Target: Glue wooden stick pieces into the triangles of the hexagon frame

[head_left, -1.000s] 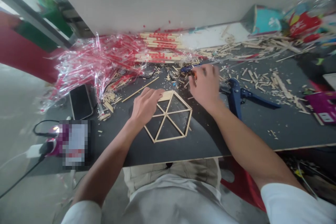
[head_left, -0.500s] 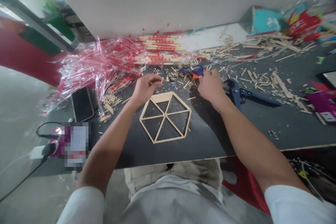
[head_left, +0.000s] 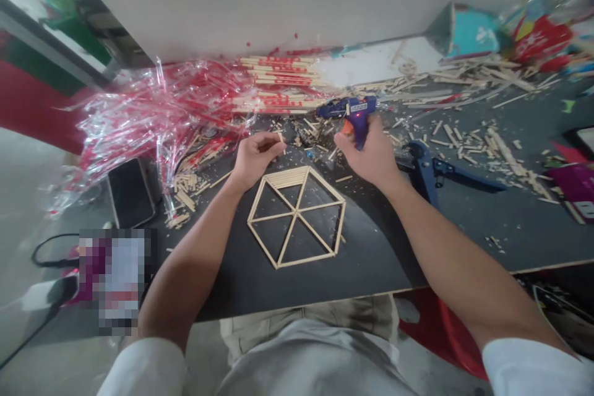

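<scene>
A hexagonal frame of thin wooden sticks [head_left: 296, 213] with crossing spokes lies flat on the dark table [head_left: 371, 272]; its top section is filled with several parallel sticks. Just above its upper left corner, my left hand [head_left: 257, 156] pinches a short stick piece [head_left: 281, 138] between thumb and fingers. My right hand [head_left: 371, 151] is wrapped round the handle of a blue glue gun [head_left: 359, 110] with an orange trigger. The gun's nozzle points left, over scattered wood bits beyond the frame.
Clear and red wrappers [head_left: 139, 111] heap at the back left beside bundled sticks [head_left: 283, 71]. A blue cutter [head_left: 429, 173] lies right of my right hand. A black phone [head_left: 131, 193] is at the left. Wood scraps [head_left: 505, 151] spread over the right side, near a teal container [head_left: 473, 32].
My right hand has closed round the glue gun's handle and lifted it slightly. My left hand keeps its pinch. The view has shifted a little.
</scene>
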A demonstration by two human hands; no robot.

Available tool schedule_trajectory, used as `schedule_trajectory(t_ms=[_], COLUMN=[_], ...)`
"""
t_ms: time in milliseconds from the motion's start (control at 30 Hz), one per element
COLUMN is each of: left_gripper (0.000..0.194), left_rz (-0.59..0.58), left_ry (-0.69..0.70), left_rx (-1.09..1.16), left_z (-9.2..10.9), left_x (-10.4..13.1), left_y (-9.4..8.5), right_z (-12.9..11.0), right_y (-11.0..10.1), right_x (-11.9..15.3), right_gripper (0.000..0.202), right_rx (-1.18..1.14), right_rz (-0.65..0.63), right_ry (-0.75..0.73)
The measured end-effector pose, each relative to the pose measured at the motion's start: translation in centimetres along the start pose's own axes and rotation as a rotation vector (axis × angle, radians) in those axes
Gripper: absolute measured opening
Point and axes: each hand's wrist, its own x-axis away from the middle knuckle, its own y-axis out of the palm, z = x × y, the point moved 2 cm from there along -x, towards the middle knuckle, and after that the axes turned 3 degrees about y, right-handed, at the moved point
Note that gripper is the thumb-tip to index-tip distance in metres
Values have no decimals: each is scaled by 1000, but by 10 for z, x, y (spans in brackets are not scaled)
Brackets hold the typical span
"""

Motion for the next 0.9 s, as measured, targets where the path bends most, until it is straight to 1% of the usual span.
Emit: schedule_trajectory(t_ms=[100, 233, 367, 600, 667, 900], left_gripper=[40, 39, 34, 25, 23, 21], left_rz=[-7, -47, -75, -105, -101, -111], left_ry=[-40, -46, -14, 21, 20, 13], left_rx=[10, -5, -95, -167, -187, -237], left_z=[-4, -4, -6, -10, -9, -4], left_x=[-1, 0, 0, 0, 0, 0], left_y=[-1, 1, 1, 2, 3, 3], right_z=[-9, -15, -14, -12, -12, -8], right_y=[-1, 2, 6, 5, 5, 7], right_x=[5, 8, 8, 8, 7, 6], right_gripper=[53, 42, 31, 20, 20, 31], right_rx=[40, 109, 137, 166, 159, 156], right_rz=[15, 17, 11, 1, -11, -30], right_ry=[21, 6, -19, -134, -144, -170])
